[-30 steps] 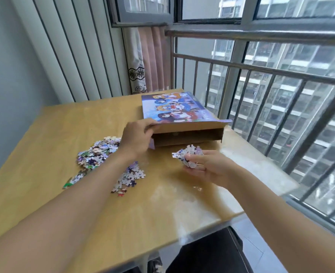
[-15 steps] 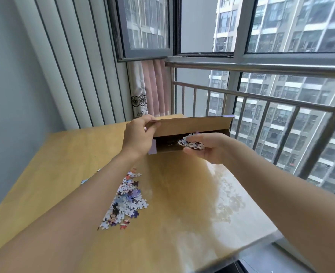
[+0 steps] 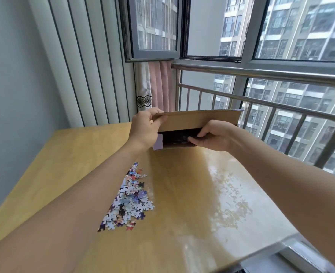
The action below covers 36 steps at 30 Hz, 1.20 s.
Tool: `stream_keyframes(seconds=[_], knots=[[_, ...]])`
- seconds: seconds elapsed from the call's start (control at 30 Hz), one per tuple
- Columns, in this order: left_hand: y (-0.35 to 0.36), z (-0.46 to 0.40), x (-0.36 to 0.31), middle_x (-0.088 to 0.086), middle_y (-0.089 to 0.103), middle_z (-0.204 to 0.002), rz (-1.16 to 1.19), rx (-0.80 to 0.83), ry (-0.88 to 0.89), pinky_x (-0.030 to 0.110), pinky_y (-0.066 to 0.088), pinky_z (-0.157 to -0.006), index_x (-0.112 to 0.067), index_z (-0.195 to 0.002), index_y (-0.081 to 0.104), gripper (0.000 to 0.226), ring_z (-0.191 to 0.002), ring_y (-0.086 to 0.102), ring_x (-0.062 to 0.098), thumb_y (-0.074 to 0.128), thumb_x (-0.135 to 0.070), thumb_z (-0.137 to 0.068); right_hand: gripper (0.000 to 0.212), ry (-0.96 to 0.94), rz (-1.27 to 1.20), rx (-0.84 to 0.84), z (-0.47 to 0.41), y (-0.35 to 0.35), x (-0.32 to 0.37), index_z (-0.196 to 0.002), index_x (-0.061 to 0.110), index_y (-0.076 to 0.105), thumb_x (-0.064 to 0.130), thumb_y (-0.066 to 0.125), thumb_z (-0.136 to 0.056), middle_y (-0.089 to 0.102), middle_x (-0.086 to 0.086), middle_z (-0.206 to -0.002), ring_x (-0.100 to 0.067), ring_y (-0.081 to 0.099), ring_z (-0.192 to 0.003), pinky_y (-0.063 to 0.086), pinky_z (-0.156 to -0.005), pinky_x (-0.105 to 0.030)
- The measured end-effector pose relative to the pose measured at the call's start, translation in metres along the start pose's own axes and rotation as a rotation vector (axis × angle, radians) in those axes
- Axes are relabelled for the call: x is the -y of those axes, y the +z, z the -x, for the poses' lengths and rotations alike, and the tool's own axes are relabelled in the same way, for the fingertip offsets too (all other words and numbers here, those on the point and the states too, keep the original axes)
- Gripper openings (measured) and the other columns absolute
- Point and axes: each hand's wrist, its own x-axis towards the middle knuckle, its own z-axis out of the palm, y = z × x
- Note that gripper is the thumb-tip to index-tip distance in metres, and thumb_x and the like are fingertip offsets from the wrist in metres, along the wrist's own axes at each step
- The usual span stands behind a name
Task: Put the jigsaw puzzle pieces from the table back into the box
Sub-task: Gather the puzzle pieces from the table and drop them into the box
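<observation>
Gripping the box (image 3: 198, 120) flap, the left hand (image 3: 145, 131) lies nearer the puzzle pieces (image 3: 129, 200); the right hand's (image 3: 214, 137) fingers curl at the box mouth, contents unclear.

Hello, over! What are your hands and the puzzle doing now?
Left hand holds box flap up. Right hand at opening. Puzzle pieces left on table.

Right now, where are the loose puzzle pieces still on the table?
In the head view, the puzzle pieces lie in a pile left of centre on the table, beside the left forearm and nearer the camera than the box.
</observation>
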Motion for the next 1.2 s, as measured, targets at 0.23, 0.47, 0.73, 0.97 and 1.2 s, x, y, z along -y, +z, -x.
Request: stream_keyframes(seconds=[0.23, 0.47, 0.73, 0.97, 1.2], knots=[[-0.013, -0.019, -0.003, -0.007, 0.068, -0.081, -0.002, -0.110, -0.012, 0.008, 0.041, -0.068, -0.013, -0.094, 0.074, 0.008, -0.073, 0.055, 0.002, 0.068, -0.017, -0.095, 0.053, -0.560, 1.368, -0.023, 0.020, -0.007, 0.000, -0.128, 0.011, 0.066, 0.026, 0.083, -0.080, 0.067, 0.001, -0.123, -0.013, 0.066, -0.106, 0.056, -0.092, -0.032], [-0.013, -0.033, -0.028, -0.006, 0.065, -0.101, 0.000, -0.195, 0.031, 0.024, 0.053, -0.081, -0.020, -0.114, 0.065, 0.018, -0.088, 0.060, 0.006, 0.066, -0.020, -0.096, 0.012, -1.293, 1.879, -0.506, 0.003, -0.005, 0.007, -0.090, 0.019, 0.076, 0.012, 0.066, -0.091, 0.075, -0.002, -0.089, -0.028, 0.068, -0.085, 0.057, -0.066, -0.039], [-0.021, -0.036, -0.021, -0.008, 0.061, -0.113, -0.058, -0.158, -0.041, 0.026, 0.048, -0.091, -0.019, -0.126, 0.056, 0.033, -0.107, 0.058, 0.014, 0.067, -0.022, -0.095, 0.011, -1.445, 1.814, -0.432, 0.011, 0.011, 0.020, -0.090, 0.016, 0.079, 0.013, 0.068, -0.091, 0.076, -0.003, -0.087, -0.028, 0.070, -0.080, 0.058, -0.064, -0.040], [-0.016, -0.014, 0.001, -0.015, 0.070, -0.098, 0.012, 0.013, -0.152, 0.007, 0.047, -0.075, -0.023, -0.112, 0.071, 0.020, -0.092, 0.065, 0.005, 0.066, -0.034, -0.095, 0.024, -1.267, 2.091, -0.280, -0.003, -0.017, -0.012, -0.094, 0.028, 0.073, 0.007, 0.064, -0.087, 0.072, 0.006, -0.083, -0.027, 0.067, -0.073, 0.052, -0.056, -0.034], [0.009, 0.024, 0.040, -0.003, 0.073, -0.111, -0.008, 0.197, -0.290, 0.029, 0.052, -0.093, -0.017, -0.120, 0.073, 0.031, -0.104, 0.066, 0.015, 0.070, -0.031, -0.093, 0.016, -0.896, 2.203, -0.194, -0.003, -0.037, -0.061, -0.074, 0.023, 0.059, 0.012, 0.055, -0.086, 0.063, 0.003, -0.075, -0.028, 0.058, -0.069, 0.047, -0.059, -0.032]])
